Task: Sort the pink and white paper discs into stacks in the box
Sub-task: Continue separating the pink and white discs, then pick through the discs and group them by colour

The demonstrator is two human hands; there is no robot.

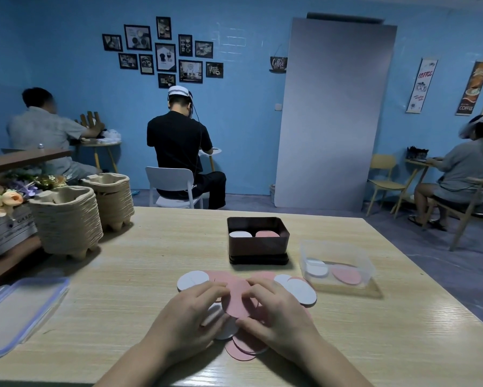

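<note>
Loose pink and white paper discs (301, 290) lie scattered on the wooden table in front of me. Both hands rest on the pile and pinch one pink disc (236, 298) between them: my left hand (191, 311) at its left edge, my right hand (274, 308) at its right edge. Behind the pile stands a dark brown box (258, 247) holding a white stack (240, 234) on the left and a pink stack (267, 234) on the right. Some discs are hidden under my hands.
A clear plastic container (336, 265) with one white and one pink disc sits to the right of the box. Its clear lid (20, 311) lies at the left. Two stacks of pulp trays (67, 219) stand at the back left. People sit at other tables behind.
</note>
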